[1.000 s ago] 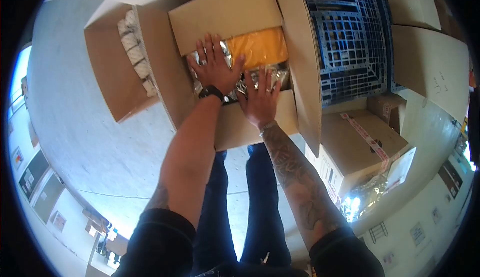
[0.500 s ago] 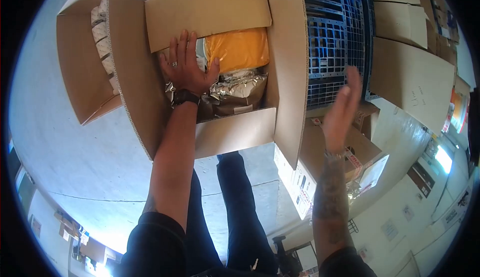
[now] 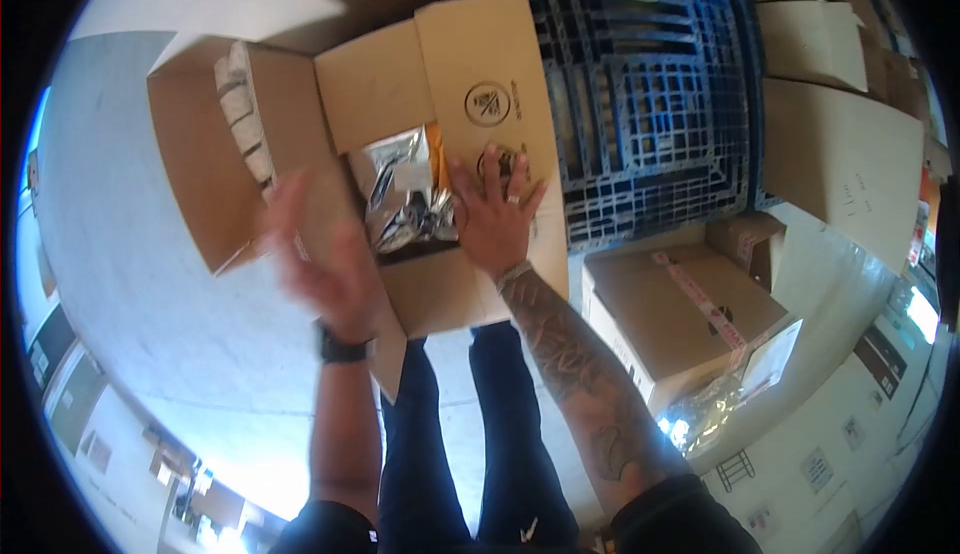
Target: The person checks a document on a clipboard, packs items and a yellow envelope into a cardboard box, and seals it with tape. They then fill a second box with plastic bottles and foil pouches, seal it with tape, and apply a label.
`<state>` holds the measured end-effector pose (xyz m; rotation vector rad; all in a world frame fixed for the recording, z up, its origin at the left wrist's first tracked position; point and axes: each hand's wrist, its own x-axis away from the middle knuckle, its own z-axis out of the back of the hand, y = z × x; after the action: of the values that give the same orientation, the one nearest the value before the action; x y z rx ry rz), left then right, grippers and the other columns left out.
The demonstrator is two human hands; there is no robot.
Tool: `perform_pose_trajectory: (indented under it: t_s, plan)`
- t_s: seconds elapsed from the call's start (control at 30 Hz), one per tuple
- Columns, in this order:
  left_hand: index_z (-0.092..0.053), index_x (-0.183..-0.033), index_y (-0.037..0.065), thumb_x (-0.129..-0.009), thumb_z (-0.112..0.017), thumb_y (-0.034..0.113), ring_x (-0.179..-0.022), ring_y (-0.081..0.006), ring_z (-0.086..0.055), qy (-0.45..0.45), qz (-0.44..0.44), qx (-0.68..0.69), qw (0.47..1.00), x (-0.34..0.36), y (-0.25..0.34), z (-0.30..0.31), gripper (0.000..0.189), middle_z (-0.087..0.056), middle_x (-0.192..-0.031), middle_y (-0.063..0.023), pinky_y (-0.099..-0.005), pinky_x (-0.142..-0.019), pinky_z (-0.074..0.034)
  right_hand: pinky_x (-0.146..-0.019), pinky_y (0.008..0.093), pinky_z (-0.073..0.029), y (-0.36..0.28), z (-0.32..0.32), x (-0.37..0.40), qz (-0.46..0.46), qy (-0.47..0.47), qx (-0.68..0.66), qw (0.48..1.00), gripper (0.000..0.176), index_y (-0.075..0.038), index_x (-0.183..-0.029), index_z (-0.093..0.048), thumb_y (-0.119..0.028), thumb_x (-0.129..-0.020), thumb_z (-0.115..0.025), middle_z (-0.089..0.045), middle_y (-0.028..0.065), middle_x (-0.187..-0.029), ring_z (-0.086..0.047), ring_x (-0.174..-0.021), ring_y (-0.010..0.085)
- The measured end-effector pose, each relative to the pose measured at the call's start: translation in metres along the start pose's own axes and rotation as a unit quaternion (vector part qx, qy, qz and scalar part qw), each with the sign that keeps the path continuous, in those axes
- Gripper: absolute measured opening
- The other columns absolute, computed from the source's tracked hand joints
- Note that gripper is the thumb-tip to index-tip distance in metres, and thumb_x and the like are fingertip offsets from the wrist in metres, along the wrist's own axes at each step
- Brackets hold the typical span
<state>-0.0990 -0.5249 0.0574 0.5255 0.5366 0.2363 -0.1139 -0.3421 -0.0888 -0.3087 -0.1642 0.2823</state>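
A cardboard box [image 3: 470, 64] stands in front of me, its right flap folded in over part of the opening. My right hand [image 3: 495, 219] lies on that flap with its fingers spread. Inside the uncovered part is a shiny silver bag [image 3: 400, 194] with a pale label, and a strip of an orange package [image 3: 437, 154] shows beside it. Smeared by motion, my left hand [image 3: 325, 269] is at the raised left flap [image 3: 300, 129], fingers stretched out and nothing seen in them.
A second open carton [image 3: 200, 154] holding rolled, off-white packing pieces stands at the left. On the right are a blue plastic pallet [image 3: 650, 104], a taped box [image 3: 680, 314] with clear plastic wrap by it, and stacked cartons [image 3: 840, 154].
My left hand has come out of the box and moved left to the flap. The right flap is now folded inward, with my right hand on top. The orange package is mostly covered.
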Motion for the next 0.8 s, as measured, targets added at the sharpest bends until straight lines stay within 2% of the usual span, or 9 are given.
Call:
perform_pose_trajectory:
  t_s: [0.03, 0.1, 0.13, 0.23, 0.3, 0.47, 0.57, 0.7, 0.8]
  plan:
    - [-0.052, -0.144, -0.005, -0.103, -0.055, 0.03, -0.13, -0.032, -0.057, 0.022, 0.009, -0.001, 1.0, 0.009, -0.022, 0.027, 0.054, -0.06, -0.142, -0.019, -0.0451, -0.112, -0.042, -0.112, 0.0806, -0.015, 0.0, 0.005, 0.01, 0.001, -0.006, -0.001, 1.0, 0.054, -0.039, -0.153, -0.045, -0.038, -0.1, -0.058, -0.028, 0.0086, -0.168, -0.019, -0.152, 0.0504]
    - [-0.05, -0.146, -0.004, -0.106, -0.047, 0.043, -0.135, -0.0304, -0.053, -0.054, 0.23, 0.127, 0.963, 0.007, -0.063, 0.043, 0.062, -0.056, -0.146, -0.0198, -0.0455, -0.113, -0.041, -0.112, 0.0801, -0.016, 0.001, 0.012, 0.005, -0.011, -0.013, -0.011, 1.0, 0.055, -0.038, -0.153, -0.046, -0.037, -0.1, -0.059, -0.028, 0.0076, -0.168, -0.019, -0.153, 0.049]
    - [-0.043, -0.149, -0.004, -0.104, -0.048, 0.045, -0.139, -0.0321, -0.044, -0.121, 0.271, 0.118, 0.948, 0.01, -0.074, 0.027, 0.066, -0.048, -0.15, -0.0202, -0.0472, -0.115, -0.034, -0.112, 0.08, -0.016, 0.001, 0.007, 0.01, -0.009, -0.006, -0.011, 1.0, 0.055, -0.038, -0.153, -0.046, -0.037, -0.1, -0.059, -0.028, 0.0074, -0.168, -0.019, -0.153, 0.0488]
    - [-0.023, -0.157, -0.003, -0.101, -0.05, 0.053, -0.151, -0.0369, -0.018, -0.312, 0.154, -0.011, 0.937, 0.041, -0.052, -0.084, 0.084, -0.024, -0.163, -0.0214, -0.0526, -0.122, -0.013, -0.113, 0.0777, -0.015, 0.002, 0.007, 0.005, 0.004, 0.006, -0.012, 1.0, 0.053, -0.037, -0.151, -0.05, -0.036, -0.099, -0.06, -0.031, 0.0072, -0.168, -0.02, -0.154, 0.0456]
    - [-0.009, -0.163, -0.002, -0.098, -0.052, 0.057, -0.159, -0.0402, -0.001, -0.317, 0.132, -0.07, 0.937, 0.056, -0.037, -0.121, 0.098, -0.008, -0.172, -0.0221, -0.0562, -0.126, 0.0, -0.115, 0.0743, -0.016, 0.011, 0.011, 0.011, 0.018, -0.001, -0.014, 1.0, 0.051, -0.036, -0.148, -0.053, -0.033, -0.098, -0.061, -0.034, 0.0072, -0.166, -0.023, -0.153, 0.0426]
    - [-0.015, -0.163, -0.002, -0.096, -0.056, 0.056, -0.158, -0.0441, -0.004, -0.294, 0.111, -0.13, 0.94, 0.065, -0.034, -0.134, 0.097, -0.012, -0.171, -0.0234, -0.0597, -0.125, -0.001, -0.115, 0.0633, -0.024, 0.035, 0.02, 0.006, 0.049, -0.017, -0.06, 0.997, 0.045, -0.026, -0.14, -0.061, -0.024, -0.096, -0.063, -0.042, 0.0069, -0.161, -0.037, -0.146, 0.0363]
    - [-0.018, -0.163, 0.0, -0.094, -0.06, 0.057, -0.158, -0.0437, -0.008, -0.292, 0.108, -0.133, 0.941, 0.061, -0.037, -0.13, 0.099, -0.016, -0.17, -0.0223, -0.0604, -0.125, -0.003, -0.11, 0.062, -0.03, 0.03, 0.035, -0.058, 0.079, 0.041, -0.093, 0.992, 0.045, -0.021, -0.14, -0.06, -0.023, -0.095, -0.063, -0.044, 0.0068, -0.159, -0.042, -0.142, 0.0373]
    - [-0.023, -0.163, 0.004, -0.087, -0.064, 0.066, -0.158, -0.0421, -0.014, -0.366, 0.002, -0.093, 0.926, 0.015, -0.061, -0.116, 0.106, -0.021, -0.17, -0.0175, -0.0624, -0.124, -0.006, -0.115, 0.0702, -0.024, 0.006, 0.036, -0.187, 0.128, 0.107, -0.046, 0.985, 0.044, -0.025, -0.143, -0.058, -0.034, -0.1, -0.059, -0.042, 0.0069, -0.161, -0.039, -0.144, 0.0398]
    - [-0.028, -0.164, 0.02, -0.071, -0.07, 0.081, -0.157, -0.0424, -0.014, -0.389, -0.078, -0.18, 0.9, -0.054, -0.083, -0.12, 0.119, -0.02, -0.171, -0.0122, -0.0779, -0.115, -0.009, -0.113, 0.0778, -0.018, 0.006, 0.005, -0.234, 0.151, 0.131, 0.024, 0.979, 0.045, -0.03, -0.143, -0.058, -0.048, -0.101, -0.054, -0.046, 0.0064, -0.157, -0.038, -0.145, 0.04]
